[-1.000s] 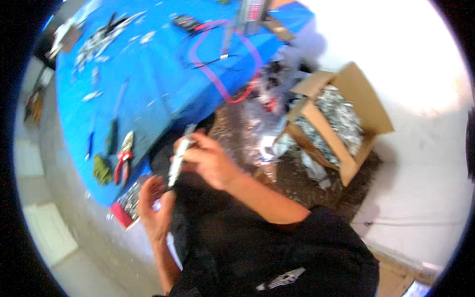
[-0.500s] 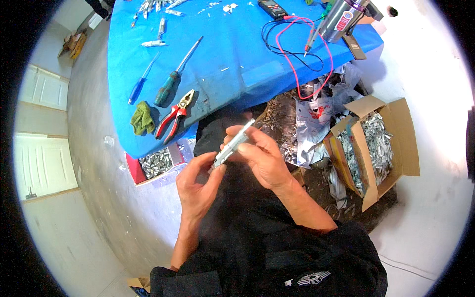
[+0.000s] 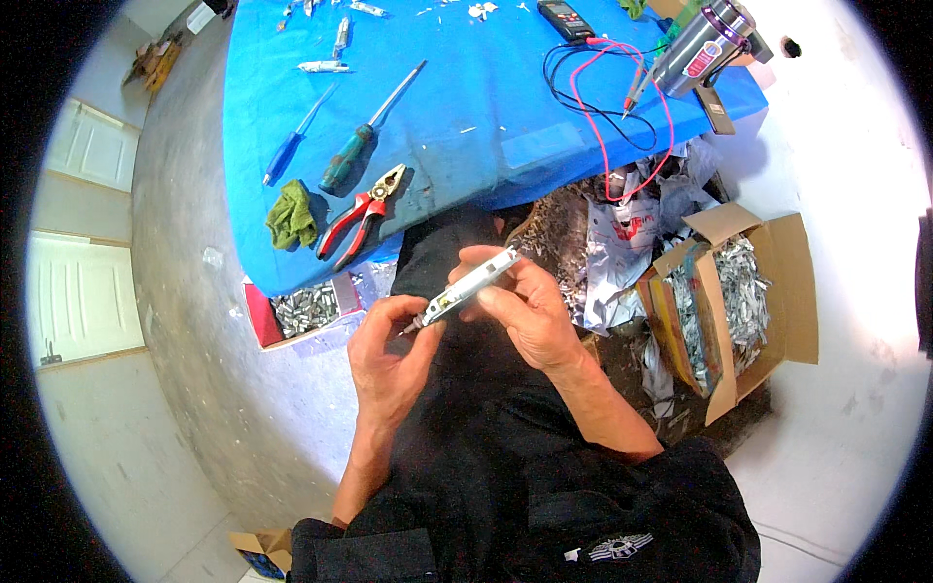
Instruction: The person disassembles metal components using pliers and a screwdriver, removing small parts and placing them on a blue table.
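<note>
Over my lap, both hands hold a slim silver-white pen-like device (image 3: pixel 471 284), slanted with its far end up to the right. At its lower left end is a dark, pointed tip. My left hand (image 3: pixel 392 352) pinches that tip end between thumb and fingers. Wrapped round the middle and upper part, my right hand (image 3: pixel 533 316) has its thumb lying along the near side; its other fingers are partly hidden behind the device. Beyond my hands, on the blue-covered table (image 3: pixel 466 107), lie red-handled pliers (image 3: pixel 364 216) near the edge.
Left on the table are a green-handled screwdriver (image 3: pixel 352 155), a blue one (image 3: pixel 284 155) and a green cloth (image 3: pixel 292 216). A meter (image 3: pixel 566 21) with leads and a steel flask (image 3: pixel 702 53) stand right. Metal-filled boxes sit below: a small one (image 3: pixel 306 316) and cardboard (image 3: pixel 789 291).
The device has turned in my fingers, showing more of its broad side and the dark tip. Both hands stay almost in place. My view has shifted slightly, moving the table items rightward.
</note>
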Action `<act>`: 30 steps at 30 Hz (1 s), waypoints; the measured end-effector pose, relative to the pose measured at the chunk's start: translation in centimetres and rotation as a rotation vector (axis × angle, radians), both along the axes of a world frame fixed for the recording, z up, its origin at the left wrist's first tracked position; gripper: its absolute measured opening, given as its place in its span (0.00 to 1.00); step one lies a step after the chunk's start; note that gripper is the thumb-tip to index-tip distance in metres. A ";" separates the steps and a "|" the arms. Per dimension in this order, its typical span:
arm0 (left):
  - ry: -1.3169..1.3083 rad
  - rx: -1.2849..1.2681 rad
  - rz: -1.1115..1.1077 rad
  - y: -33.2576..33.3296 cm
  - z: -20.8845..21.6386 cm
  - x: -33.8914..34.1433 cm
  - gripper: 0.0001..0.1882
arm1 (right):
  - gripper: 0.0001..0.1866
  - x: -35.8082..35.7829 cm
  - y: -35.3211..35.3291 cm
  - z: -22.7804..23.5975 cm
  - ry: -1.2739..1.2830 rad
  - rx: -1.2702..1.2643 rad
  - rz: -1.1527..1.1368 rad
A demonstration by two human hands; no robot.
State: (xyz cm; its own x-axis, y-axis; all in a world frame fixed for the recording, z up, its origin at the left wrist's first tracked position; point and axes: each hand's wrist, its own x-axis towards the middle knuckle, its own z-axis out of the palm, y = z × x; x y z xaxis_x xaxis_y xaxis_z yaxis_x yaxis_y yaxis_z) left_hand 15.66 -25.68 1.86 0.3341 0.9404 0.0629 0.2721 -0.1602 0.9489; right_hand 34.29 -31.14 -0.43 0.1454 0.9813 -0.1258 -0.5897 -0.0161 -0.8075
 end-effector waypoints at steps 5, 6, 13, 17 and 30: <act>-0.034 0.044 0.011 0.4 -0.7 -0.4 0.11 | 0.23 -0.2 0.1 0.1 -0.068 -0.001 0.020; -0.044 0.060 0.017 0.5 -0.9 -0.5 0.11 | 0.23 -0.2 0.1 0.1 -0.092 -0.013 0.019; 0.047 0.201 -0.049 1.6 -1.2 -1.0 0.14 | 0.21 0.2 0.6 -0.2 -0.094 -0.073 0.024; 0.099 0.278 -0.062 2.6 -0.7 -0.9 0.18 | 0.17 0.3 1.0 -0.4 -0.020 -0.125 -0.020; 0.434 0.561 0.084 12.4 1.4 -1.8 0.17 | 0.13 3.6 2.8 -2.5 0.256 -0.187 -0.323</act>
